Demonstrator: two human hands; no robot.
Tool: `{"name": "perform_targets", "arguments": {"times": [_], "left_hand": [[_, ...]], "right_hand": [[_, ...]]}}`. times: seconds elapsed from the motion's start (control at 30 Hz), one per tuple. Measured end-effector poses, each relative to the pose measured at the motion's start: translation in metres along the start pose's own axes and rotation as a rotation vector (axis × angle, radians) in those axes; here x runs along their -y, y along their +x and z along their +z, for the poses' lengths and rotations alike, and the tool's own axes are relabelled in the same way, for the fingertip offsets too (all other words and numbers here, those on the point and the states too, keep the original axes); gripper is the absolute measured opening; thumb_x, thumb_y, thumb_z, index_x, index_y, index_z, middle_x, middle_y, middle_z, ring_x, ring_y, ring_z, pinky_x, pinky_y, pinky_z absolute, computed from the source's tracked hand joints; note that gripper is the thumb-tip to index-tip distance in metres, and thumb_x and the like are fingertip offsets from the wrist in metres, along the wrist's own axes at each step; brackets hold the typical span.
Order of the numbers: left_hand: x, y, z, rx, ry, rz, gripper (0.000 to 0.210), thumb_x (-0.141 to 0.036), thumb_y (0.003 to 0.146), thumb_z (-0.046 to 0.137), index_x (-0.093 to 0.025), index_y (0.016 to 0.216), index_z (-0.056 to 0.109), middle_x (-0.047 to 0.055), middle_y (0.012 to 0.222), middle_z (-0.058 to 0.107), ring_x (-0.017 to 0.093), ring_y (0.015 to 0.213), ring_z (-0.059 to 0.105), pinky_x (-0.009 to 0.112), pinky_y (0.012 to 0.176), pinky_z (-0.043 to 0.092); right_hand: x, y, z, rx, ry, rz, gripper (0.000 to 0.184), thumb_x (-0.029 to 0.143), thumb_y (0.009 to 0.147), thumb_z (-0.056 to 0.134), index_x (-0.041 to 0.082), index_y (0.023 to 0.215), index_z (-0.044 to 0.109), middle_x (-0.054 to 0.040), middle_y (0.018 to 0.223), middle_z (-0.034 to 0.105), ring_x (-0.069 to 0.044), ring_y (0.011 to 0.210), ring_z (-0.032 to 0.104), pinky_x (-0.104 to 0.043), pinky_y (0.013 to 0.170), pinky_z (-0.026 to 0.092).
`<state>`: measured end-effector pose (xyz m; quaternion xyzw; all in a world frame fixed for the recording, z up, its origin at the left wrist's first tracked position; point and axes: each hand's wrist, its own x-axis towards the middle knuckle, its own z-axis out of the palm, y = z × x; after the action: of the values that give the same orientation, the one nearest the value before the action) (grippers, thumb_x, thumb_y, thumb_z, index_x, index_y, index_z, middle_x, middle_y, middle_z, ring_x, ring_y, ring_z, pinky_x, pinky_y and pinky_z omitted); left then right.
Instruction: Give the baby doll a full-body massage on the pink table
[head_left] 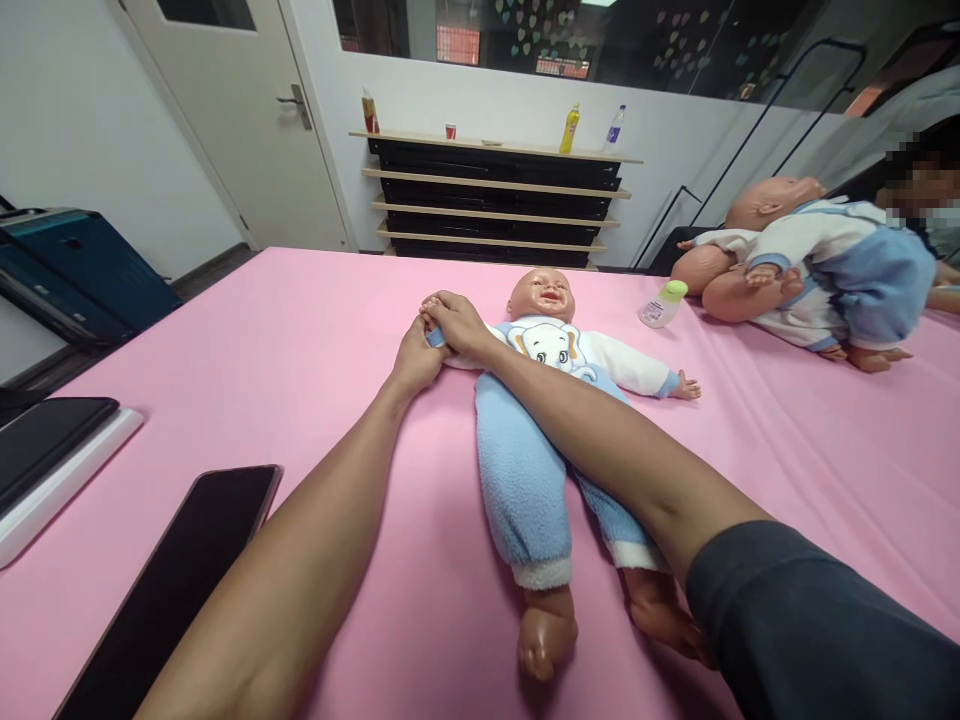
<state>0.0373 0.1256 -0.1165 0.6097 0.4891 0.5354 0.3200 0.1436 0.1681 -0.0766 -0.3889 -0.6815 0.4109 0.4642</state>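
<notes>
A baby doll point(525, 500) in a blue and white fleece outfit with an elephant on the chest lies on its back, head away from me. Its arm on my left side is stretched out sideways. Around the end of that arm, by the blue cuff, my left hand point(420, 357) is closed. My right hand point(459, 325) reaches across the doll's body, its fingers curled over the same small hand and partly hiding it. The doll's other arm lies spread on the pink surface, touched by neither hand.
On the pink-covered table point(330, 330) lie a phone point(172, 590), a dark item on a white box point(67, 490) and a green-capped bottle point(663, 304). More dolls point(817, 260) are at the right, beside another person. Shelves point(495, 180) stand behind; a suitcase point(82, 270) is at left.
</notes>
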Motion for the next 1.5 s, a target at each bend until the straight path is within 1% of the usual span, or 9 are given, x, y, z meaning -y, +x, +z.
{"name": "perform_targets", "arguments": {"times": [0.13,0.33,0.43,0.53,0.67,0.9,1.13,1.33,1.5], "left_hand": [[-0.002,-0.001,-0.002,0.008,0.017,-0.016,0.055,-0.017,0.062,0.072,-0.017,0.116,0.058,0.007,0.104,0.067,0.022,0.088,0.064,0.037,0.083,0.053],[-0.008,-0.004,-0.001,0.021,0.017,0.018,0.064,-0.017,0.060,0.075,-0.020,0.121,0.057,0.005,0.108,0.067,0.023,0.093,0.063,0.041,0.090,0.051],[-0.009,-0.004,0.000,0.023,-0.004,0.013,0.066,-0.016,0.061,0.075,-0.020,0.124,0.056,0.005,0.111,0.067,0.024,0.096,0.063,0.042,0.093,0.050],[-0.008,-0.003,0.000,0.010,-0.018,0.006,0.066,-0.014,0.060,0.074,-0.020,0.124,0.056,0.006,0.116,0.067,0.025,0.101,0.063,0.043,0.096,0.050],[-0.009,-0.003,0.000,0.004,-0.051,0.030,0.066,-0.011,0.063,0.070,-0.019,0.127,0.056,0.008,0.126,0.064,0.025,0.113,0.060,0.040,0.103,0.047],[-0.012,-0.005,-0.001,0.018,0.026,0.008,0.059,-0.014,0.063,0.069,-0.017,0.120,0.059,0.006,0.106,0.069,0.023,0.092,0.064,0.037,0.084,0.052],[-0.013,-0.006,-0.001,0.040,0.035,-0.001,0.062,-0.015,0.061,0.071,-0.017,0.122,0.058,0.006,0.104,0.068,0.022,0.089,0.063,0.038,0.086,0.050],[-0.010,-0.004,0.000,0.001,-0.009,0.021,0.059,-0.012,0.062,0.067,-0.017,0.120,0.058,0.008,0.110,0.068,0.023,0.096,0.062,0.037,0.088,0.049],[-0.011,-0.005,0.000,0.023,0.017,-0.008,0.054,-0.014,0.059,0.069,-0.016,0.112,0.060,0.007,0.102,0.068,0.021,0.085,0.062,0.035,0.080,0.049]], "right_hand": [[0.005,-0.004,0.000,-0.011,0.016,-0.044,0.025,0.039,0.091,0.057,0.018,0.078,0.057,-0.0016,0.076,0.062,-0.016,0.081,0.059,-0.026,0.075,0.049],[0.002,-0.001,0.001,-0.073,0.095,-0.007,0.044,0.059,0.091,0.055,0.017,0.076,0.057,-0.0029,0.070,0.061,-0.017,0.071,0.060,-0.028,0.067,0.049],[-0.003,0.003,0.002,-0.047,0.144,0.002,0.047,0.061,0.092,0.051,0.016,0.077,0.058,-0.0039,0.071,0.062,-0.016,0.068,0.059,-0.028,0.065,0.050],[-0.007,0.004,0.001,-0.006,0.095,-0.032,0.039,0.052,0.092,0.051,0.016,0.079,0.060,-0.0028,0.076,0.063,-0.015,0.072,0.059,-0.026,0.068,0.049],[-0.010,0.003,-0.003,0.023,-0.082,-0.107,0.021,0.037,0.087,0.057,0.017,0.085,0.061,0.0005,0.082,0.064,-0.013,0.077,0.058,-0.023,0.070,0.045],[-0.013,0.005,-0.005,-0.035,-0.242,-0.064,0.028,0.043,0.091,0.054,0.018,0.081,0.055,0.0014,0.074,0.061,-0.012,0.068,0.053,-0.023,0.063,0.039],[-0.012,0.005,-0.002,-0.047,-0.192,-0.039,0.038,0.052,0.094,0.049,0.019,0.077,0.053,0.0002,0.069,0.058,-0.013,0.064,0.052,-0.024,0.060,0.040],[-0.011,0.001,-0.002,-0.013,-0.183,-0.131,0.021,0.039,0.094,0.051,0.019,0.092,0.057,0.0008,0.084,0.063,-0.013,0.075,0.057,-0.024,0.069,0.044],[-0.016,0.007,-0.002,-0.060,-0.216,-0.109,0.031,0.045,0.097,0.046,0.018,0.085,0.056,-0.0014,0.083,0.064,-0.014,0.076,0.059,-0.025,0.069,0.045]]}}
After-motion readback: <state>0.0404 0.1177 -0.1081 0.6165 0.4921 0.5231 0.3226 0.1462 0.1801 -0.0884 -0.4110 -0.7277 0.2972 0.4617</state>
